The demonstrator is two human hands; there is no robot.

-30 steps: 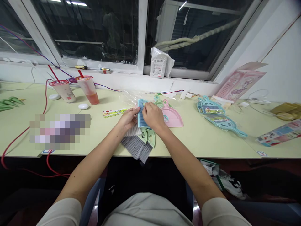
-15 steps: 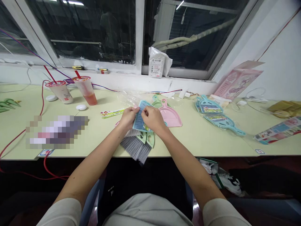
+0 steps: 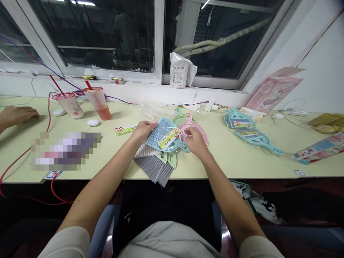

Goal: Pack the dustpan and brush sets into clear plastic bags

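The person's left hand (image 3: 145, 132) grips the far-left, bristled end of a blue brush-and-dustpan set (image 3: 158, 133), thumb on top. The right hand (image 3: 195, 141) is loosely open, fingers bent, with nothing seen in its grasp; it hovers beside the set's looped handle (image 3: 184, 147), and whether it touches is unclear.

The set, apparently in clear film with a bright label (image 3: 170, 139) across it, is tilted over the middle of the desk (image 3: 215, 166), toward the front edge. It looks light: stiff plastic, springy bristles, film probably slippery. The handle loop or the pan's firm rim should give a surer hold than the bristles.

Just below lie a white-bristled brush (image 3: 145, 151) and a grey-bristled brush (image 3: 156, 169), whose tips overhang the front edge. Behind the right hand are a pink dustpan (image 3: 203, 134) and a green dustpan (image 3: 178, 117). Farther out, wrapped blue sets (image 3: 240, 123) lie toward the desk's right; at its left edge rests another person's hand (image 3: 23, 114).
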